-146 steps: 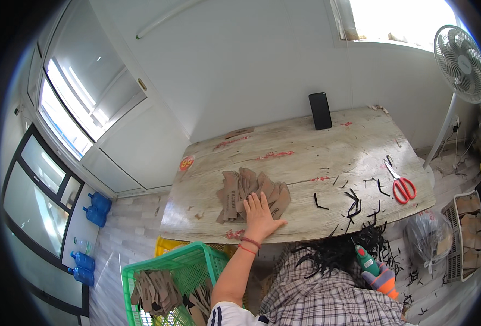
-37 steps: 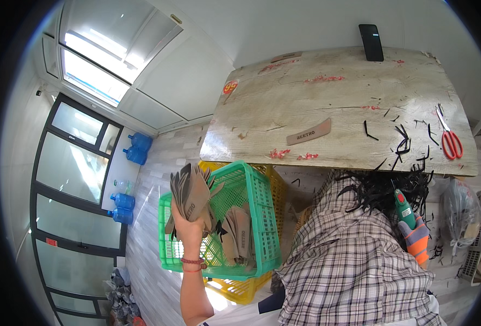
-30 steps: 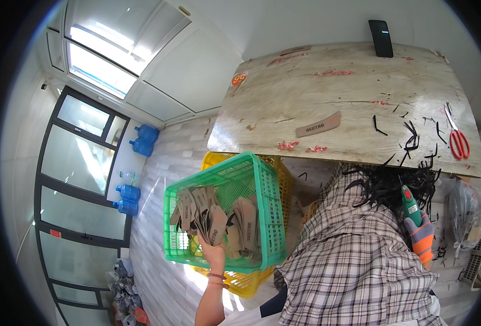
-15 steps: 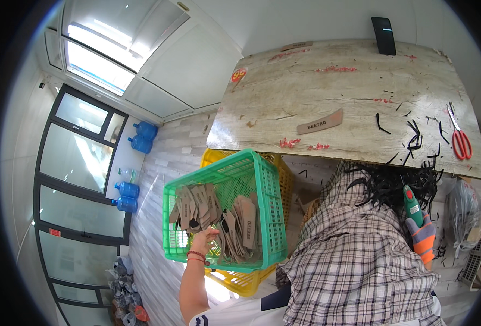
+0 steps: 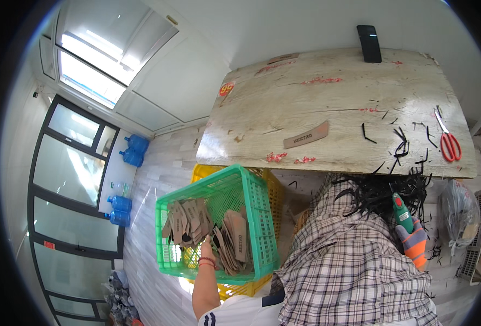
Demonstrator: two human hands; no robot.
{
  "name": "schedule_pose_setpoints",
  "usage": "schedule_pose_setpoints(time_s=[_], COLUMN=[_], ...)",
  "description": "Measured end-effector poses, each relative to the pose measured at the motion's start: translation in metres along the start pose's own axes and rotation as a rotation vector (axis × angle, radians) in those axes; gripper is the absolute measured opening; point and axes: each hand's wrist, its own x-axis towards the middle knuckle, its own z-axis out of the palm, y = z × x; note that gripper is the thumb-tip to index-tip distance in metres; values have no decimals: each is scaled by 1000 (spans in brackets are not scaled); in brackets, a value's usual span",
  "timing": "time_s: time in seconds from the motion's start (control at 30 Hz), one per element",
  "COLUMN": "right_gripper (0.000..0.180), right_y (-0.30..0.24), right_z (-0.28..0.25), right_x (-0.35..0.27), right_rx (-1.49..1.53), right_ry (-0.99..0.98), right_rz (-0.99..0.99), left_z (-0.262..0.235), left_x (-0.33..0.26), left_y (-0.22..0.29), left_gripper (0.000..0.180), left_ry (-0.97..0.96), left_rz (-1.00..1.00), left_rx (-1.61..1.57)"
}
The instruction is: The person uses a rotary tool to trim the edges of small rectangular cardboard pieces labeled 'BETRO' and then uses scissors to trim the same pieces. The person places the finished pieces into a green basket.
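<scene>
My bare left hand (image 5: 207, 252) reaches into a green plastic basket (image 5: 261, 228), between two groups of flat brown printed strips. One bunch of strips (image 5: 186, 218) lies toward the far left of the basket and another stack (image 5: 235, 239) leans on the right. The fingers are mostly hidden against the left bunch, so their grip does not show. In a grey and orange glove, my right hand (image 5: 413, 244) is wrapped round a green handheld power tool (image 5: 401, 213) with a red button. Its tip points at a heap of black scraps (image 5: 376, 193) on my lap.
A worn wooden table (image 5: 251, 119) holds one brown strip (image 5: 306, 135), red-handled scissors (image 5: 450, 146), scattered black scraps and a phone (image 5: 369, 43). Under the green basket stands a yellow crate (image 5: 273, 209). A filled clear plastic bag (image 5: 458, 214) sits at the right.
My left hand has pushed deeper into the basket, toward the left bunch of strips, and its fingers have gone from sight. The right hand keeps its hold on the tool. The view has shifted slightly.
</scene>
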Motion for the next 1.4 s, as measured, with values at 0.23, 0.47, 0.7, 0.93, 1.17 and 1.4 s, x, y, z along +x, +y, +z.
schedule_pose_setpoints(time_s=[0.23, 0.47, 0.7, 0.93, 1.17, 1.4], right_gripper=[54, 61, 63, 59, 55, 61], right_y=[-25, -31, -37, -51, -63, -70], right_z=[-4, -8, -13, -26, -46, -46], right_x=[-6, -8, -10, 9, 66, 109], right_rx=[-18, 0, 52, 72, -47, -247], right_ry=[-2, -61, -34, 83, 265, 281], right_rz=[89, 122, 181, 83, -28, -27], left_z=[65, 288, 353, 173, 3, 17], left_x=[-182, -255, -243, -237, -224, -175], left_y=[179, 259, 268, 261, 116, 100], left_gripper=[7, 40, 40, 42, 43, 54], left_ry=[130, -256, -326, 70, 303, -471], left_rz=[1341, 2014, 1844, 1628, 997, 738], left_rx=[257, 470, 929, 745, 1050, 1104])
